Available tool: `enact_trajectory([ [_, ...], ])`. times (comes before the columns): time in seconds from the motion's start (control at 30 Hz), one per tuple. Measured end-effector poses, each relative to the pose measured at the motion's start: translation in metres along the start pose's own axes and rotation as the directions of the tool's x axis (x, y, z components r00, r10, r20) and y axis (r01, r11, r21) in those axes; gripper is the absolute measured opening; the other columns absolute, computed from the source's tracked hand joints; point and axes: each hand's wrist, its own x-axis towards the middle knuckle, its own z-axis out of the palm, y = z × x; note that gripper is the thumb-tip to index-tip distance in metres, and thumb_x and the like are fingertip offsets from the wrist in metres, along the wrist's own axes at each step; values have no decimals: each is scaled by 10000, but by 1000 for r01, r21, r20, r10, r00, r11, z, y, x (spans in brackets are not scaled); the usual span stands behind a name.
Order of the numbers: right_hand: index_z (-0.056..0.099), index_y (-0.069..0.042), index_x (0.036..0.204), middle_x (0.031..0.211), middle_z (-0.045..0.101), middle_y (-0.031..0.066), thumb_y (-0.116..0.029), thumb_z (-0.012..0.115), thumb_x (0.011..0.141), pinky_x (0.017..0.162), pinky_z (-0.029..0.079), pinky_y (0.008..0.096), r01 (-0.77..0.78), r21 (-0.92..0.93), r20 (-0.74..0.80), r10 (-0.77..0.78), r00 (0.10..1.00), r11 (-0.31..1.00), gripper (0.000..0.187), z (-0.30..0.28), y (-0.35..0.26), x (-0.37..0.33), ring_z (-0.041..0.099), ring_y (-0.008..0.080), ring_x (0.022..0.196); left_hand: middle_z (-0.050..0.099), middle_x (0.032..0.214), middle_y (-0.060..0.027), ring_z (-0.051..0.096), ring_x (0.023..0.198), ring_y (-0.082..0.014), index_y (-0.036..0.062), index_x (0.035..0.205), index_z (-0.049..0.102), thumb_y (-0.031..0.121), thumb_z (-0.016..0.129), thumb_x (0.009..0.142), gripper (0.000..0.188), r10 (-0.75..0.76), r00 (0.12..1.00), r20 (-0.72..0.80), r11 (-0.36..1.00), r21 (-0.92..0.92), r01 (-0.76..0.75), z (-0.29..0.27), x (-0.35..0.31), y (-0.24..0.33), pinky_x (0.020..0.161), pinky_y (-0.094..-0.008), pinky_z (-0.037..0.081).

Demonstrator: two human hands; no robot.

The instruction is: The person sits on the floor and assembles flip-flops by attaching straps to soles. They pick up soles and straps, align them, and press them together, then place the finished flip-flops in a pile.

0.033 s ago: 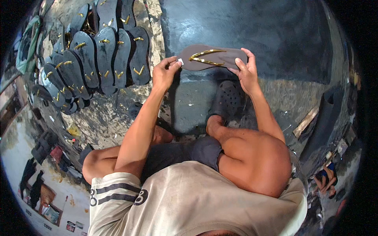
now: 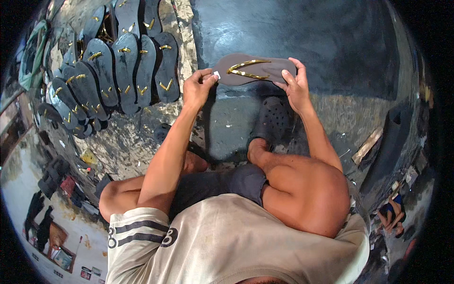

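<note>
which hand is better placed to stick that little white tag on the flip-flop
Left. The left hand pinches the white tag right at the flip-flop end, while the right hand grips the other end, steadying it.

Beige T-shirt [image 2: 236, 241] — dark sleeve stripes, dark shorts [image 2: 222, 182], black perforated clog [image 2: 274, 118]

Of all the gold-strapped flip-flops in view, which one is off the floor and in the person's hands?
The grey flip-flop, held sideways between the left hand and right hand. The other flip-flops lie overlapping in rows on the floor to the left, untouched.
</note>
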Motion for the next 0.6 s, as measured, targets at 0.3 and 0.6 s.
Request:
enact_trajectory([
  [0.3, 354, -92, 1386, 1272, 496, 118, -237, 633, 944, 956, 485, 418, 73, -102, 52, -68, 996, 992, 542, -9, 3, 8, 540, 247, 1153, 722, 897, -112, 670, 818, -136, -28, 1042, 667, 151, 763, 841, 286, 48, 994, -93, 988, 149, -34, 11, 7, -5, 755, -278, 530],
  [0.6, 564, -124, 1248, 1271, 504, 139, -337, 750, 805, 1004, 374, 497, 252, -946, 122, -496, 860, 205, 526, -8, -41, 36, 463, 345, 1215, 550, 1060, -197, 567, 987, -369, 199, 1426, 436, 145, 784, 746, 766, 296, 880, 371, 467, 748, -472, 20, 14, 60, 840, -455, 489],
])
